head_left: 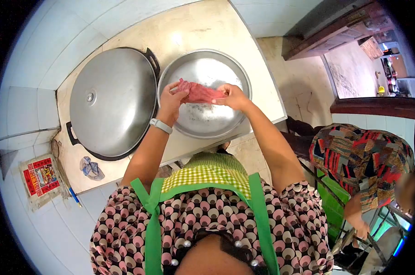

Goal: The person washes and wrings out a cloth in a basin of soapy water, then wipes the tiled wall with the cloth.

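Observation:
A crumpled pink-red cloth [199, 93] is stretched between my two hands, above a wide round metal basin [207, 124] on the counter. My left hand [172, 98] pinches its left end, fingers closed on it. At the other end my right hand [232, 96] grips the cloth between thumb and fingers. Dark specks show on the bottom of the basin below the cloth. Just left of the basin stands a large pan with a domed metal lid [116, 101] and black handles.
A crumpled bluish rag or bag [92, 168] lies at the counter's front left. The counter [262, 91] ends right of the basin. At the lower right sits another person in a patterned top [359, 160], beside a metal frame.

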### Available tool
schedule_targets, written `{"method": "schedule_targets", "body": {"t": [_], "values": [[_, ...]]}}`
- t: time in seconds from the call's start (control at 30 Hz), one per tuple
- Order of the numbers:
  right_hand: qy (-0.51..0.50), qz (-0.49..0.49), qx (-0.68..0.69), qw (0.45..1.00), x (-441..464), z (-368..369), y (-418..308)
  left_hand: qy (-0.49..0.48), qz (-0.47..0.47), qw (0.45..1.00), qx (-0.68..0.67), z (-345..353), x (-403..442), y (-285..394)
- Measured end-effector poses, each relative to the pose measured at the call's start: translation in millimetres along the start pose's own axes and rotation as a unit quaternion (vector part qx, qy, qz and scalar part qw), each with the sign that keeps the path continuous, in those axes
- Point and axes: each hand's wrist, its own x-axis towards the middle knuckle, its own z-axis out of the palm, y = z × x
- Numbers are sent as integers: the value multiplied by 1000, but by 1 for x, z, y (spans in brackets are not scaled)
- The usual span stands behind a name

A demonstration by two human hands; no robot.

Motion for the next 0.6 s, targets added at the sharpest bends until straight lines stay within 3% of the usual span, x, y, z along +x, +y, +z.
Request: {"method": "schedule_targets", "body": {"t": [0.07, 0.13, 0.2, 0.23, 0.3, 0.33, 0.4, 0.47, 0.53, 0.6], "values": [[39, -22, -145, 988, -9, 8, 4, 73, 99, 992, 36, -11, -4, -10], [49, -17, -213, 976, 19, -19, 2, 90, 83, 992, 27, -5, 38, -21], [75, 41, -362, 928, 23, -16, 2, 147, 119, 979, 77, -13, 48, -29], [75, 45, -360, 929, 22, -12, 9, 145, 115, 979, 79, -12, 45, -30], [228, -153, -464, 842, 22, -1, 28, 149, 30, 986, 67, -8, 34, -29], [237, -152, -463, 841, 22, 1, 29, 142, 34, 987, 70, -7, 31, -35], [9, -29, -529, 848, 23, 12, 28, 65, -87, 993, -55, -11, 21, -52], [27, 2, -416, 909, 24, 38, 52, 49, -192, 962, -186, -19, 20, -76], [59, 22, -385, 921, 32, 58, 79, 95, -322, 925, -180, -2, 14, -72], [-64, 119, -371, 919, 32, 57, 53, 81, -386, 896, -206, -42, 51, -145]]}}
